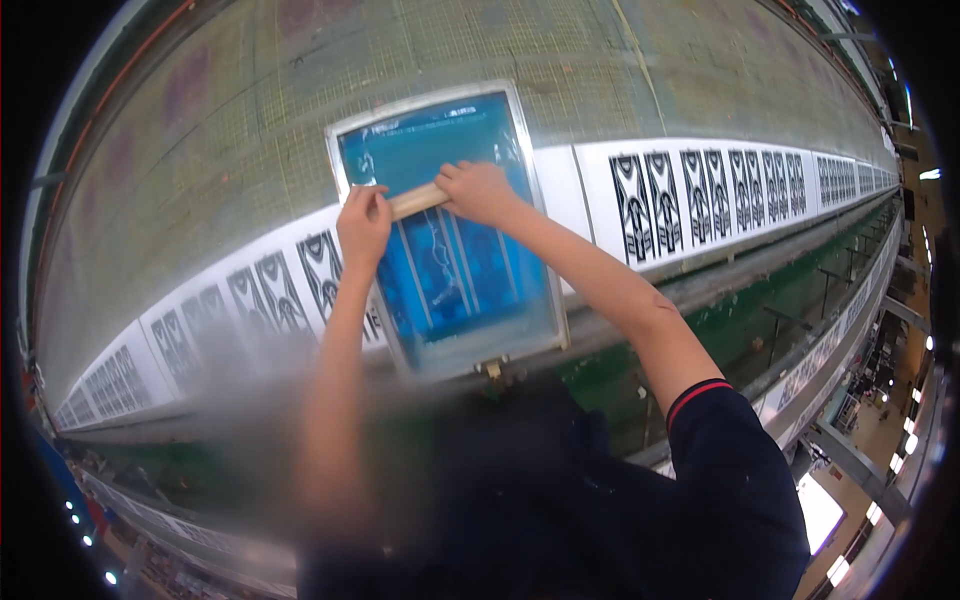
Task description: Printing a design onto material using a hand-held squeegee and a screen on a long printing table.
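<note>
Far left: white strip (250, 245) on the long table (230, 150), curving up and away to the right, black prints (322, 270) in pairs along it. Left forearm (335, 400) comes in from below, smeared by blur in its lower part.

Left hand (364, 225) at the frame's left side, fingers and thumb closed on the left end of the bar (417, 201). Bar: pale, wood-coloured, inside the frame (523, 140), a little nearer the far end than the near one. Its long axis lies crosswise, left end slightly nearer the wearer, right end tipped slightly away. Lower edge hard to make out; cannot tell how it meets the mesh (410, 150).

Frame's long axis runs away from the wearer, far end leaning left, across the strip. Mesh teal beyond the bar, brighter blue on the near side, pale lines running lengthwise there. Clamp (492, 370), brassy, on the near edge.

Right hand (480, 190) wraps the bar's right end, fingers curled over it, knuckles up. Right forearm (600, 270) slants in from lower right. Dark sleeve (740, 450), red band at its hem. Strip continues far right, more black prints.
</note>
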The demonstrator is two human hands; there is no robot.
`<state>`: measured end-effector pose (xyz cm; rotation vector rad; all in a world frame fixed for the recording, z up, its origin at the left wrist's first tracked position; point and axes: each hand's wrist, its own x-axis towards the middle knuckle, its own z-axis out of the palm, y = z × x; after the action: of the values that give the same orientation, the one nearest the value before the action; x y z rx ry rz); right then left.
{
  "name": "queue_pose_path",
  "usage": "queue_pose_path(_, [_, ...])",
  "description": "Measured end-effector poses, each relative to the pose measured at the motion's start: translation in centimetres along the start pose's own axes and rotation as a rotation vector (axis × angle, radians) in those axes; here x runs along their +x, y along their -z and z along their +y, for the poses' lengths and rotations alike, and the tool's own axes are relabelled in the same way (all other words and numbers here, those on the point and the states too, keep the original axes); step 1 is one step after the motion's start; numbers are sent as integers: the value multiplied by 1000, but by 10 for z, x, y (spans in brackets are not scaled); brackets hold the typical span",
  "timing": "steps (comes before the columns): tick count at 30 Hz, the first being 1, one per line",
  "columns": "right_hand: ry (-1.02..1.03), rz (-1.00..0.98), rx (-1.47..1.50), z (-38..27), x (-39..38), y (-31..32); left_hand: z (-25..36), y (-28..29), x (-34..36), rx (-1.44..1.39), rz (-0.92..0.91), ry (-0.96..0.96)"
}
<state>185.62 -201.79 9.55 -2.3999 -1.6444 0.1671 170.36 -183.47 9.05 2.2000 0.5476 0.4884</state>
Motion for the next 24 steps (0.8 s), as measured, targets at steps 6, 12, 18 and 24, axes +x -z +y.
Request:
queue_pose_path(6, [-47, 76, -32, 43, 80, -3, -39, -20, 84, 88, 129, -2])
queue_pose_path(12, [-135, 37, -26, -10, -21, -28, -23, -35, -30, 58, 176, -50])
queue_pose_path(18, [-144, 68, -16, -98, -162, -52, 9, -18, -180, 28, 64, -41])
queue_pose_path(24, [-147, 133, -51, -157, -257, -57, 22, -8, -282, 82, -21, -81])
